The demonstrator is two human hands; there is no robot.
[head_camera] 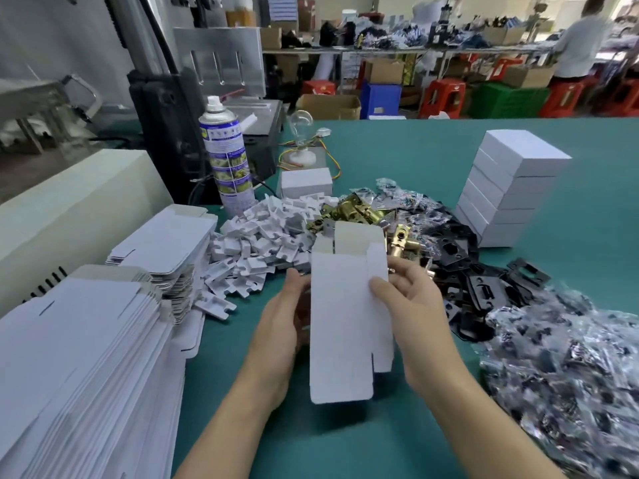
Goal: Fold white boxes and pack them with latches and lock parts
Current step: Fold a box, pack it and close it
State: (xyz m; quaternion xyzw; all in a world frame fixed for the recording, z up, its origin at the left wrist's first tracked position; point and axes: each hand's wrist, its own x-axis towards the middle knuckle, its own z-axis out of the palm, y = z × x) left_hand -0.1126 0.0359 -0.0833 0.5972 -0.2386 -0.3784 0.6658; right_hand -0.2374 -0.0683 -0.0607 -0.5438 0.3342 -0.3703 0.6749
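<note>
While the left hand [283, 316] grips its edge, the right hand [411, 305] pinches the white box [345, 326].

I log: box blank [349, 316], matt white card, greyish inside. Surface [415, 157], matt teal, cloth-like. Latches [356, 210], shiny brass-coloured metal. Plates [484, 288], black, dull sheen. Bags [570, 357], clear, crinkled, glossy plastic. Inserts [262, 236], white, matt, seemingly plastic.
</note>
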